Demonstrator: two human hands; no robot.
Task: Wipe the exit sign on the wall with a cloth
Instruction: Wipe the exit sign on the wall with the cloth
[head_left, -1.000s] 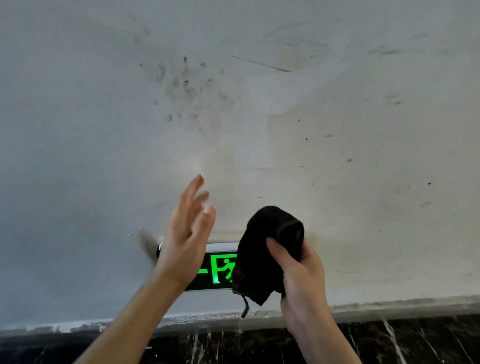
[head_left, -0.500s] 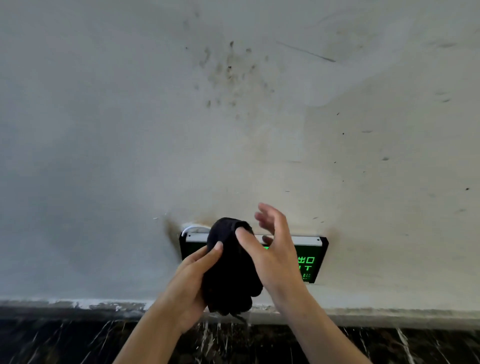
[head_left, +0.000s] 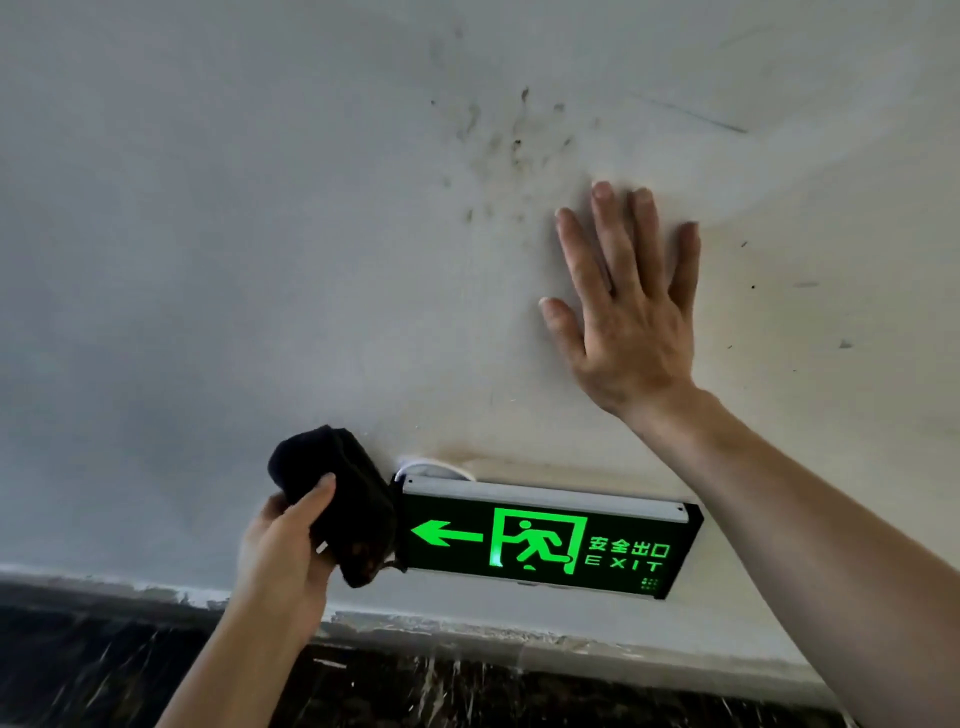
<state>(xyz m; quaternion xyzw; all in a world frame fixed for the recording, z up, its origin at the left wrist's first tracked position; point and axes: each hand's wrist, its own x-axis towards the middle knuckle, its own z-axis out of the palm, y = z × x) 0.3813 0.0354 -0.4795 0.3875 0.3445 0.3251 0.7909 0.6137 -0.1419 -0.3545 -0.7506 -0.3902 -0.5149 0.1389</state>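
Observation:
A black exit sign (head_left: 545, 540) with a lit green arrow, running figure and the word EXIT hangs low on the pale wall. My left hand (head_left: 283, 556) grips a bunched black cloth (head_left: 337, 504), and the cloth touches the sign's left end. My right hand (head_left: 628, 306) lies flat on the wall above the sign's right half, fingers spread, holding nothing.
The wall (head_left: 208, 260) is off-white with dark specks (head_left: 514, 145) above the sign. A white cable (head_left: 431, 465) loops out at the sign's top left corner. Dark marbled skirting (head_left: 104, 660) runs along the bottom.
The cloth has passed from my right hand to my left. My right hand has let go and risen to press flat on the wall. The sign's face is now uncovered.

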